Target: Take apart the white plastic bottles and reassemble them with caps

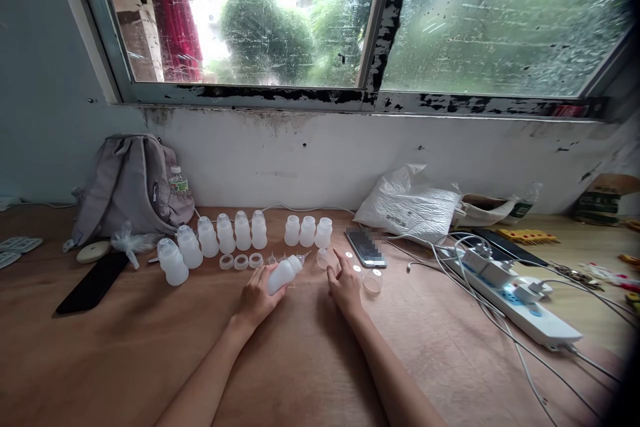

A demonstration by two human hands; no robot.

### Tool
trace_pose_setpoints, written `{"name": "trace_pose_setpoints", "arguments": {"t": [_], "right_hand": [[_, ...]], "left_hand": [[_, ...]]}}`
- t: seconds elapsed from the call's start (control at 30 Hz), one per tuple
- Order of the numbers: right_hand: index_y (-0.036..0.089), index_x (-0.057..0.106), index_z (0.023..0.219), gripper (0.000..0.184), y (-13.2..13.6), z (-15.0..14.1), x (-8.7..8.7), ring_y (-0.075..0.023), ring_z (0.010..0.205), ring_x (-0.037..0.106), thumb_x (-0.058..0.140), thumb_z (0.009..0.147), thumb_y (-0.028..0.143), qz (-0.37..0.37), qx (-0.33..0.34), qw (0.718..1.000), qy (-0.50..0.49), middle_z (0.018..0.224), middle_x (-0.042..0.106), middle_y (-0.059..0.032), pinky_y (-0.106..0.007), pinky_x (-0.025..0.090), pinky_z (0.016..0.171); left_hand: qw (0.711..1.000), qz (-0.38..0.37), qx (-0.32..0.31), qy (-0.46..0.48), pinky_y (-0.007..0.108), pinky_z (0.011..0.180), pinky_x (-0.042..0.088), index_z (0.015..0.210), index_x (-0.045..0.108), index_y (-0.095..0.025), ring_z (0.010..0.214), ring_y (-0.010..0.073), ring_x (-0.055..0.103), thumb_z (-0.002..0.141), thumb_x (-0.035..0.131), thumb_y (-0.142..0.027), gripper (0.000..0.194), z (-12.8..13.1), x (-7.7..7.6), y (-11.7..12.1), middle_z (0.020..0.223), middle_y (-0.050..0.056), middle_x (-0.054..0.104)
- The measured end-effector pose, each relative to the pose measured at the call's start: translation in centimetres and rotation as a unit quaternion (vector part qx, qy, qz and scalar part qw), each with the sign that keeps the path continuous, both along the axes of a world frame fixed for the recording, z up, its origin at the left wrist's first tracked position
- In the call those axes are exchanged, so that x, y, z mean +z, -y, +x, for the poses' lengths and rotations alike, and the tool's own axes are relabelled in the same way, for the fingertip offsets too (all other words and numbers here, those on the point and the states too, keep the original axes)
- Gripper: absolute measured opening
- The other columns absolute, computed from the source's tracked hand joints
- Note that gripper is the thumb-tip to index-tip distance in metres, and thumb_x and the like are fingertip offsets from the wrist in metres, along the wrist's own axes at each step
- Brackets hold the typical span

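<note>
My left hand (260,299) is closed around a frosted white baby bottle (284,275), tilted with its thin clear tip toward the upper right. Fingers apart, my right hand (345,285) reaches over the table beside a clear dome cap (323,258); whether it touches the cap I cannot tell. More small clear caps, one a wide cup (373,281), lie just right of that hand. White rings (241,261) lie in a row behind my left hand, with small clear nipples (271,259) partly hidden by it. Capped bottles (226,233) stand at the left; three uncapped bottles (308,231) stand at centre.
A phone (367,247) lies right of the caps, near a silvery bag (407,203). A power strip (515,303) with tangled white cables occupies the right side. At the left are a grey backpack (133,180), a black pouch (93,283) and a plastic bag (133,242).
</note>
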State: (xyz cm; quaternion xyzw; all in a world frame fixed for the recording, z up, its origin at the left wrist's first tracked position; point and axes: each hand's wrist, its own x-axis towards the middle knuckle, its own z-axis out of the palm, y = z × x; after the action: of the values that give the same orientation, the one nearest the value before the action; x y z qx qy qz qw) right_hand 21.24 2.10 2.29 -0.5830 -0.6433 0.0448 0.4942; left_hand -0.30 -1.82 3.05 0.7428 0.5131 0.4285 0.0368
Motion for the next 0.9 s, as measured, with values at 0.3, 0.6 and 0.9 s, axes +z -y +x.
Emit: {"name": "trace_pose_setpoints", "arguments": {"t": [0.3,0.6,0.9], "right_hand": [[0.020,0.038,0.125,0.050,-1.5,0.0,-1.7,-0.0227,0.114,0.043,0.036,0.074,0.015,-0.076,0.054,0.995,0.037,0.126,0.044,-0.0093,-0.039,0.040,0.088],[0.018,0.033,0.126,0.050,-3.5,-0.3,-2.2,-0.0244,0.107,0.048,0.038,0.076,0.024,-0.084,0.010,0.995,0.061,0.123,0.046,-0.0108,-0.037,0.041,0.083],[0.016,0.051,0.098,0.034,-2.5,-0.6,-1.2,-0.0176,0.063,0.055,0.047,0.073,0.039,-0.048,0.061,0.997,-0.028,0.089,0.059,-0.0086,-0.033,0.043,0.063]], "left_hand": [[1.000,0.009,0.006,-0.014,0.033,0.078,0.046,0.108,0.045,-0.023,0.092,0.0206,0.054,0.071,0.057,-0.027,0.039,-0.2,0.3,0.1,0.099,0.004,0.057],[1.000,0.016,0.010,-0.018,0.034,0.079,0.046,0.108,0.045,-0.023,0.093,0.0203,0.054,0.071,0.058,-0.029,0.039,-0.1,0.3,0.1,0.099,0.003,0.057],[0.999,0.027,0.012,-0.019,0.034,0.081,0.045,0.108,0.045,-0.023,0.094,0.0207,0.054,0.070,0.059,-0.025,0.040,-0.4,0.4,-0.1,0.100,0.004,0.057]]}}
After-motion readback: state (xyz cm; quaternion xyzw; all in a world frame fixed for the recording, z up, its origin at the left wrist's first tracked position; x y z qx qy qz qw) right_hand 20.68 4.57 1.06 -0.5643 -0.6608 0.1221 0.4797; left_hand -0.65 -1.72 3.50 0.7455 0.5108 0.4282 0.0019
